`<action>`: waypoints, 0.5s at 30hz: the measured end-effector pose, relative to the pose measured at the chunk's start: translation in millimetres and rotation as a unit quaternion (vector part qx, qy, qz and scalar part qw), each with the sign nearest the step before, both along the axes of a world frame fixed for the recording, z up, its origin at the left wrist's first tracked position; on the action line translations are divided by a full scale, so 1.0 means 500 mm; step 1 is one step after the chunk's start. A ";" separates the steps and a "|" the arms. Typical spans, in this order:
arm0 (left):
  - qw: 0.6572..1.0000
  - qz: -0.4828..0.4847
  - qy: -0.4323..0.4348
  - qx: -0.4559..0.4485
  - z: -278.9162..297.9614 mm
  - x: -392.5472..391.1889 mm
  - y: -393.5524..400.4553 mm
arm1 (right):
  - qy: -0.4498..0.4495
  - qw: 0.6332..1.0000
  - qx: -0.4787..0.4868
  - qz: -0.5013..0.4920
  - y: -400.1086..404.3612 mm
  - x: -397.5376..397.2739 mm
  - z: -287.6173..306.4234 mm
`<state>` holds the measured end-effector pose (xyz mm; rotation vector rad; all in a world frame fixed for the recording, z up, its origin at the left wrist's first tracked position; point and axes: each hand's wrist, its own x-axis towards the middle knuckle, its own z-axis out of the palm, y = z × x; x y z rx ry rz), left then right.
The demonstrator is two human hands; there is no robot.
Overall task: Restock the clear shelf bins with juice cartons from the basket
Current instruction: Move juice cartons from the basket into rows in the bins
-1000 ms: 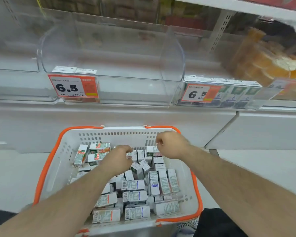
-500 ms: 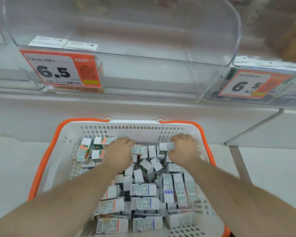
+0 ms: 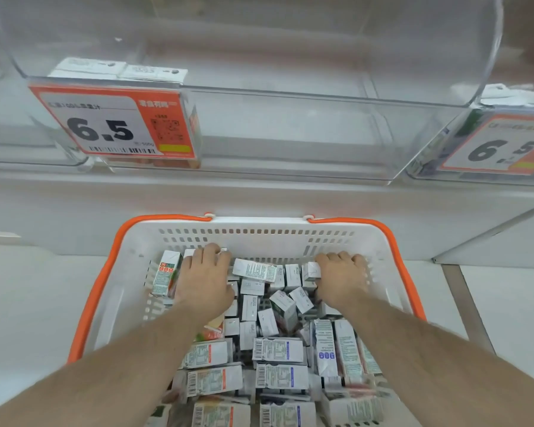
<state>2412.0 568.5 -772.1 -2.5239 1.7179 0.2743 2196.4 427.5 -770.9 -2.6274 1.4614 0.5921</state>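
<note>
Juice cartons (image 3: 276,349) are being gathered at the far end of the orange-rimmed basket (image 3: 259,234) below a nearly bare clear bin (image 3: 290,124). One carton is gripped under each of the left hand (image 3: 205,280) and right hand (image 3: 341,280), it is judged; fingertips are hidden. A lift into the bin is called for next.

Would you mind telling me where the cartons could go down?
The clear bin is bare right of its price tag. Two cartons sit behind that tag. The basket is crowded.
</note>
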 end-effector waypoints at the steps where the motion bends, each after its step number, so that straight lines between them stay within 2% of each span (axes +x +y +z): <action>1: 1.000 0.008 0.000 0.023 -0.002 0.005 0.019 | -0.013 1.000 -0.001 0.001 0.005 0.002 0.004; 6: 0.997 0.056 0.019 0.051 -0.004 0.021 0.046 | -0.104 0.994 0.015 -0.032 0.041 0.025 0.030; 9: 0.988 0.092 0.116 0.051 0.004 0.039 0.054 | -0.181 0.978 0.052 -0.085 0.052 0.032 0.065; 11: 0.960 0.158 0.231 0.016 0.035 0.054 0.063 | -0.243 0.951 0.110 -0.155 0.054 0.031 0.099; 15: 0.881 0.246 0.404 -0.022 0.138 0.088 0.057 | -0.401 0.847 0.258 -0.232 0.063 0.030 0.205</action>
